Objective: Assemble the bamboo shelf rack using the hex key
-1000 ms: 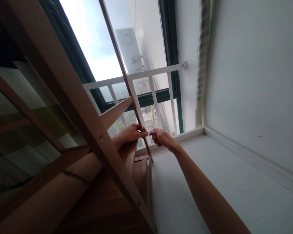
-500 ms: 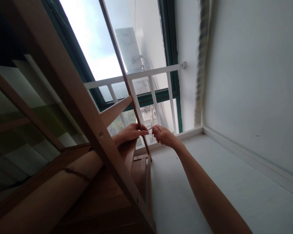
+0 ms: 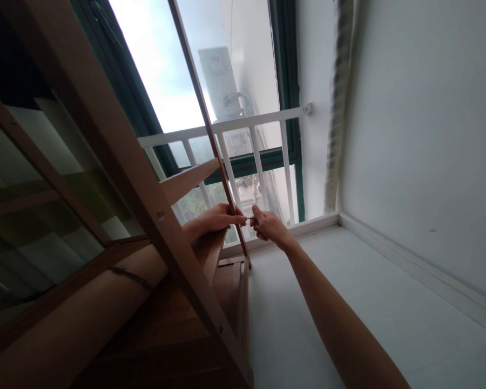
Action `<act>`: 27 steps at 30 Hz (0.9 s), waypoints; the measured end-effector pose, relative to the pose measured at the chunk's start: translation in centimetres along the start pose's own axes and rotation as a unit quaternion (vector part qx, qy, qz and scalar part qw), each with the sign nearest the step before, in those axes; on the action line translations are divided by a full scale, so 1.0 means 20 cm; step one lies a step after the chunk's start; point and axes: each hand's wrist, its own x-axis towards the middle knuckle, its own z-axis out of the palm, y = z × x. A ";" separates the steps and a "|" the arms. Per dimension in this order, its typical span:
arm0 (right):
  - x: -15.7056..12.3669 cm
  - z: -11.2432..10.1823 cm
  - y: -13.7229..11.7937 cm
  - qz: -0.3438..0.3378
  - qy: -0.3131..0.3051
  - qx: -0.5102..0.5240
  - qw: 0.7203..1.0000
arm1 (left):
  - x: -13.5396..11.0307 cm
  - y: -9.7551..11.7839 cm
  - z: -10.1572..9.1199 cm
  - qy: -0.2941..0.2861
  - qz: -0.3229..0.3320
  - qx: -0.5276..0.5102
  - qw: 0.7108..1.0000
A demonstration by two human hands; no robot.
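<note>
A wooden shelf frame fills the left of the head view, tilted, with a thin far upright crossing the window. My left hand reaches through the frame and wraps its fingers around that thin upright. My right hand is closed in a pinch on a small thin metal tool, whose tip meets the upright beside my left fingers. A wooden shelf board lies under my left wrist. A dark band circles my left forearm.
Behind the frame is a window with a dark green frame and a white railing. A striped curtain hangs in the corner. White floor and white wall lie to the right.
My right hand has turned slightly at the tool between frames. The view has shifted a little; both hands stay at the thin upright.
</note>
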 end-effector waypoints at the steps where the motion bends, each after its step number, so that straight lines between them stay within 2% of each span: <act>1: 0.00 -0.01 0.00 0.000 -0.016 0.035 0.999 | 0.00 0.00 0.00 0.001 0.000 -0.003 1.000; 4: 0.00 -0.04 0.01 -0.012 -0.035 0.127 0.991 | 0.00 -0.01 0.00 0.000 0.003 -0.004 1.000; 7: 0.01 -0.02 0.01 0.003 0.021 0.186 0.982 | 0.00 -0.02 -0.01 -0.012 0.013 0.004 1.000; 10: 0.01 0.01 0.00 0.062 0.064 0.281 0.956 | -0.02 -0.02 -0.02 -0.029 0.028 0.083 0.996; 13: 0.01 0.01 0.00 0.094 0.016 0.364 0.926 | -0.04 -0.02 -0.03 -0.019 0.017 0.183 0.983; 15: 0.00 0.00 0.01 0.089 -0.009 0.389 0.917 | -0.05 -0.03 -0.02 -0.007 0.016 0.190 0.982; 18: 0.00 -0.01 0.03 0.071 -0.003 0.373 0.925 | -0.05 -0.04 -0.02 -0.005 0.040 0.141 0.989; 23: 0.00 -0.01 0.03 0.085 0.062 0.254 0.961 | -0.05 -0.06 0.00 -0.003 0.051 0.037 0.998; 27: 0.01 0.01 0.00 0.133 0.047 0.253 0.957 | -0.05 -0.06 0.01 0.026 0.064 -0.051 0.996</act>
